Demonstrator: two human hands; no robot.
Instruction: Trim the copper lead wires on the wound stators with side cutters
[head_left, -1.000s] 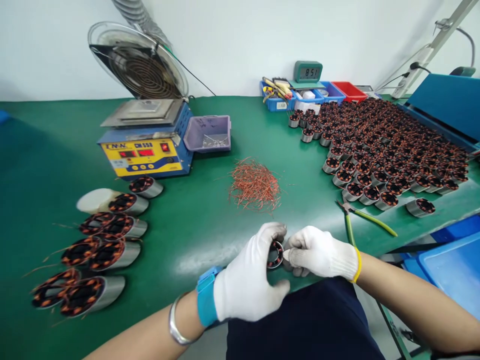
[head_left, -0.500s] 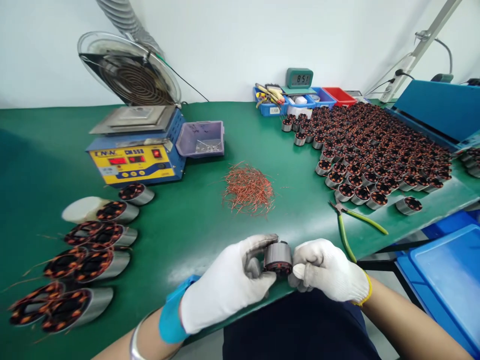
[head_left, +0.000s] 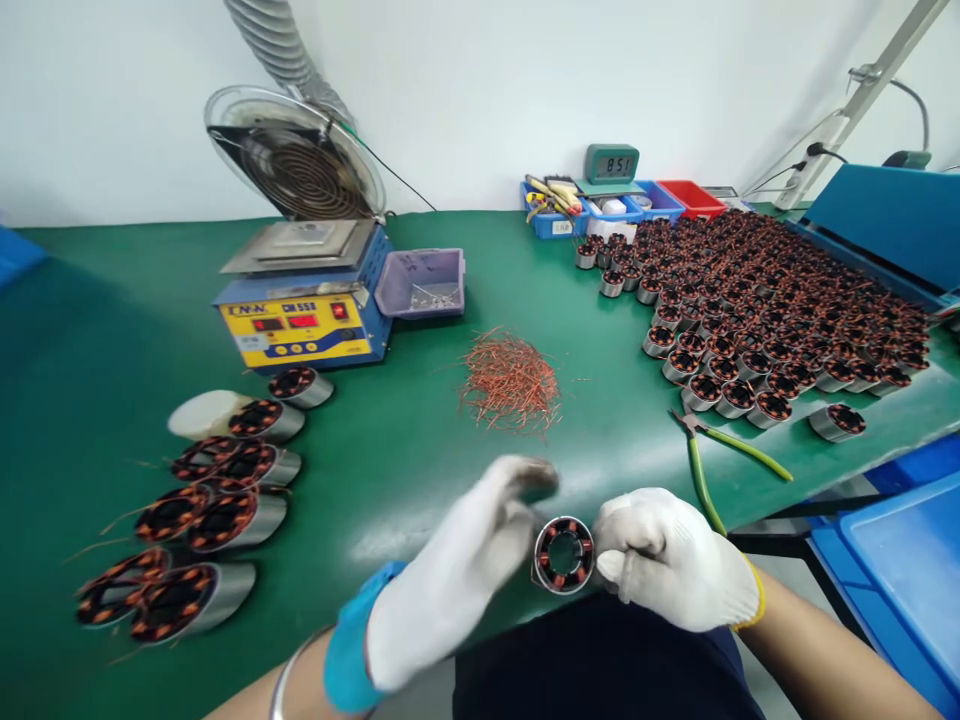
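Observation:
A motor stator (head_left: 564,588), a steel ring with dark slots and copper windings, is at the table's front edge, its open ring face turned toward me. My left hand (head_left: 480,540), in a white glove, is just left of it, fingers curved and apart, partly smeared by motion; nothing shows in it. Close against the stator's right side, my gloved right hand (head_left: 667,560) is closed in a pinch. What its fingertips hold is hidden. Beyond both hands lies a pile of copper wire scraps (head_left: 510,382).
Green-handled cutters (head_left: 705,465) lie to the right, before many rows of stators (head_left: 750,300). Several stators (head_left: 247,470) stand at left, beside a white round piece (head_left: 206,414). Behind are a yellow-and-blue heater unit (head_left: 300,335), a purple tray (head_left: 424,285), a fan (head_left: 296,160) and a clock (head_left: 612,164).
The stator has turned from lying side-on to showing its ring face. My left hand has come off it, its fingers moving away. My right hand stays pinched beside it. The view has shifted slightly left.

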